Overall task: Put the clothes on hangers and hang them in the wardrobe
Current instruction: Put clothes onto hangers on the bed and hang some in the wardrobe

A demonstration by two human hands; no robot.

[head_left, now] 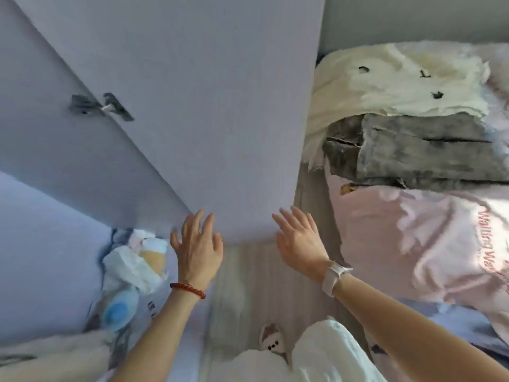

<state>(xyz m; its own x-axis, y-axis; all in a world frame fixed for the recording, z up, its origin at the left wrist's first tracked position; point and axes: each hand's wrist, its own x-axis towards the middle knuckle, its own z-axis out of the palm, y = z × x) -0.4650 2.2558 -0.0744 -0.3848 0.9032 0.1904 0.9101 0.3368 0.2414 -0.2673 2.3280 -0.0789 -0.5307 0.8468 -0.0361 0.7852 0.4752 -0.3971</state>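
Left hand (197,245) and right hand (298,238): fingers spread, holding nothing, at pale lilac wardrobe door's (209,119) lower edge, apparently to swing it.

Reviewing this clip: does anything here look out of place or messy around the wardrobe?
Yes. Clothes are bunched at the bottom of the wardrobe door, spilling past its edge rather than hanging. The left hand and right hand are open against the door. More garments lie heaped on the bed.
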